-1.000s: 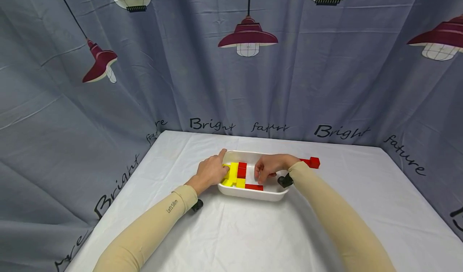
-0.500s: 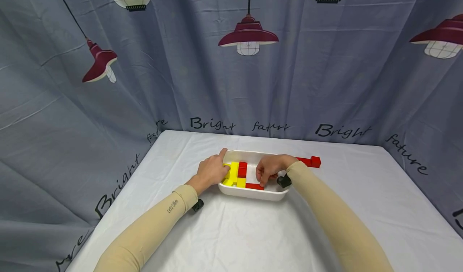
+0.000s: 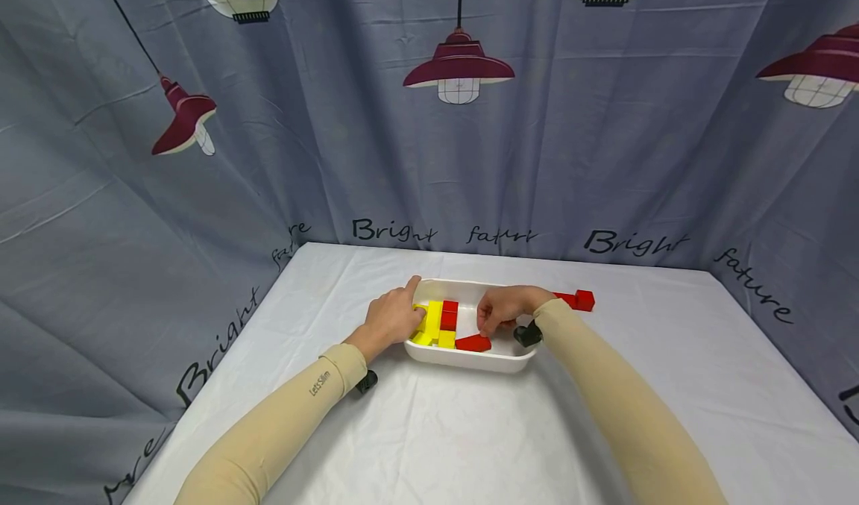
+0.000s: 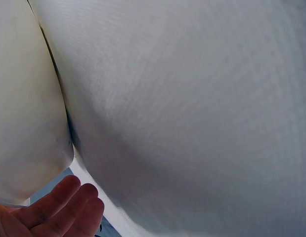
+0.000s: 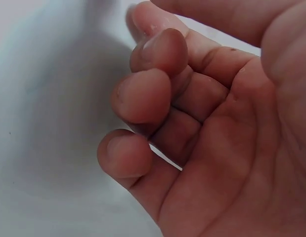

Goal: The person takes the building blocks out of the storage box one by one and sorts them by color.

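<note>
A white tray [image 3: 483, 361] lies on the table in the head view. My left hand [image 3: 389, 315] grips its left end, the index finger pointing along the rim and the thumb inside by the yellow blocks [image 3: 434, 318]. Outside the wall, its other fingers [image 4: 68, 207] show in the left wrist view. Inside the tray, my right hand [image 3: 500, 309] pinches a red block [image 3: 473, 343] at its far right edge, the block lying askew near the front wall. The right wrist view shows curled fingers [image 5: 143, 98]; the pinched block is out of sight there.
Red blocks [image 3: 450, 315] stand beside the yellow ones in the tray. More red blocks [image 3: 584, 300] lie on the white-covered table [image 3: 429, 438] behind the right wrist, partly hidden. A grey printed curtain [image 3: 376, 154] hangs behind the table.
The red block near the front wall has turned from straight to askew. My right fingertips have shifted slightly from its right end to its far edge. The left hand has stayed put.
</note>
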`<state>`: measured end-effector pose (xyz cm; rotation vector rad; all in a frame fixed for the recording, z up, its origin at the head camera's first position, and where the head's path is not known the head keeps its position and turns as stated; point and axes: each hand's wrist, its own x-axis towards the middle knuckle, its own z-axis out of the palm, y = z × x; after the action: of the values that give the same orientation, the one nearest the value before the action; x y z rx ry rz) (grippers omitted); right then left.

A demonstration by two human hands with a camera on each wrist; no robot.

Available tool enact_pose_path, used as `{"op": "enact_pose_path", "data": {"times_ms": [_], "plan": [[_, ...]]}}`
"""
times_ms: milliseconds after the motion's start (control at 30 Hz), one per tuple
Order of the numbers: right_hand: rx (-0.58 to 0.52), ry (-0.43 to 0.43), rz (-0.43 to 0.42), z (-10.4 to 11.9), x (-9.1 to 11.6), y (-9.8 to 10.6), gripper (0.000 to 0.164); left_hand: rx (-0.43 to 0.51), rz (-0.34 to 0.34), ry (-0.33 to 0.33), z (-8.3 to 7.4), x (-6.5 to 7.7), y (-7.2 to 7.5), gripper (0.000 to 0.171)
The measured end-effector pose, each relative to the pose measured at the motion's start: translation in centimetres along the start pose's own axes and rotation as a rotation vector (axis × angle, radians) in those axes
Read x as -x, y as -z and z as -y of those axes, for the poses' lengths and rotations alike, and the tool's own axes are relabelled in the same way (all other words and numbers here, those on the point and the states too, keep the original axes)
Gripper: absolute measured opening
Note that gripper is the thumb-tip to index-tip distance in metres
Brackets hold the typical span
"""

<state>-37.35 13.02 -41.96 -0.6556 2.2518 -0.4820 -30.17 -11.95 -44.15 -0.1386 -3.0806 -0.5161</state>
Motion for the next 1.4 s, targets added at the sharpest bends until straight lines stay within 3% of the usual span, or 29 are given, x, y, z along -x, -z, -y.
{"op": "enact_pose_path", "data": {"times_ms": [300,567,1067,1400], "plan": [[0.040,0.016,-0.086,0.22,-0.06,0.03,0.016,0.004,0.003,-0.005,-0.04,0.03,0.00,0.067],[0.038,-0.042,-0.147,0.23,-0.38,-0.41,0.027,-0.001,0.003,-0.004,-0.10,0.06,0.00,0.067],[0.002,0.013,-0.106,0.53,0.23,-0.29,0.019,-0.004,-0.003,-0.011,-0.08,0.00,-0.04,0.068],[0.097,0.008,-0.245,0.63,-0.54,-0.29,0.025,0.000,0.001,-0.005,-0.03,0.17,0.05,0.067]]}}
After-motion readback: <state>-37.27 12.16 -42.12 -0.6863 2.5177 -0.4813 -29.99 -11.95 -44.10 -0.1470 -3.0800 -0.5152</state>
